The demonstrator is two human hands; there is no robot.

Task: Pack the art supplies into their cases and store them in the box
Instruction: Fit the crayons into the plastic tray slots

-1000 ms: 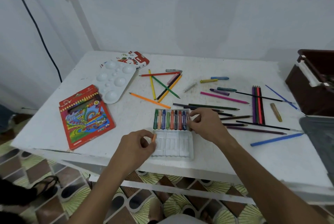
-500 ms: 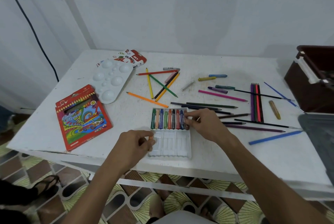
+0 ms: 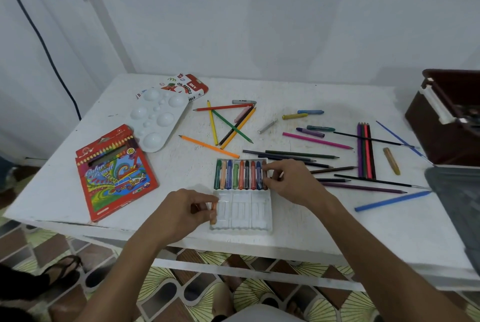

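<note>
pastels fill the far row of the clear plastic tray [image 3: 242, 213] at the near edge of the white counter [image 3: 181, 165], side by side and upright in their slots. left hand [image 3: 181, 213] pinches an orange pastel [image 3: 213, 213] at the tray's 9 o'clock edge, in the near row. right hand [image 3: 291, 182] has its fingers curled on the brown pastel [image 3: 264, 174] at the row's 3 o'clock end. loose colored pencils [image 3: 228, 124] lie scattered from 12 to 3 o'clock of the tray. red pencil case [image 3: 114, 173] sits at 9 o'clock, white palette [image 3: 158, 119] beyond it, oil pastel case [image 3: 192, 86] at 11. dark brown box [image 3: 439, 124] stands at the counter's 3 o'clock edge.
</note>
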